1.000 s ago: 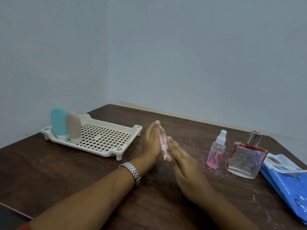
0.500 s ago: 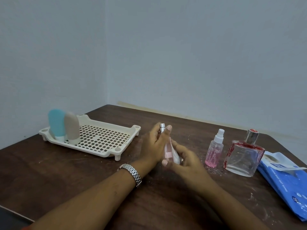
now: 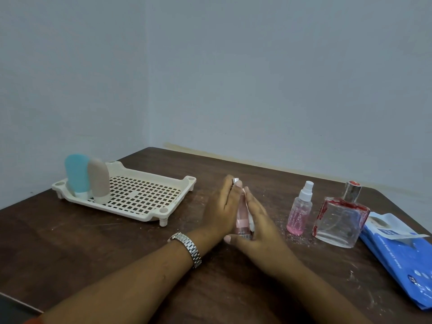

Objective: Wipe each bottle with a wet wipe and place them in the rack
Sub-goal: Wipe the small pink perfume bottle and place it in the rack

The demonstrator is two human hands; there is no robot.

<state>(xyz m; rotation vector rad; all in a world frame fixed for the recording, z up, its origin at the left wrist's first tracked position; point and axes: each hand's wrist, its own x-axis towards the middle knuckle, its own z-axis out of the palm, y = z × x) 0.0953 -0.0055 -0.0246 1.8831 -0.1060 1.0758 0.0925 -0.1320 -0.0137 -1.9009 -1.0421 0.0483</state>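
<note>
Both forearms reach in from the near edge and meet at mid-worktop (image 3: 93,244), palms facing each other with the bottle (image 3: 242,222) upright between them. The left grip (image 3: 221,206) shows its back to the camera. Its fingers run straight up along the bottle's far-left side, and one fingertip (image 3: 238,184) closes against the silver cap, so this grip pinches the bottle near the top. A metal watch (image 3: 187,250) sits on that wrist.

The right grip (image 3: 260,228) lies a little lower, fingers straight and together, flattening a white wipe (image 3: 251,222) against the bottle's right side. Its thumb hooks across in front of the bottle's base, which closes the hold there. Whether the base touches the worktop cannot be told.

The rack (image 3: 145,199) stands well to the left, with a blue tube (image 3: 76,175) and a beige tube (image 3: 99,181) upright and touching in its far-left corner. To the right stand a sprayer (image 3: 299,213) and, just beside it, a glass flask (image 3: 339,223). A blue wipe pack (image 3: 402,253) lies near the right edge.
</note>
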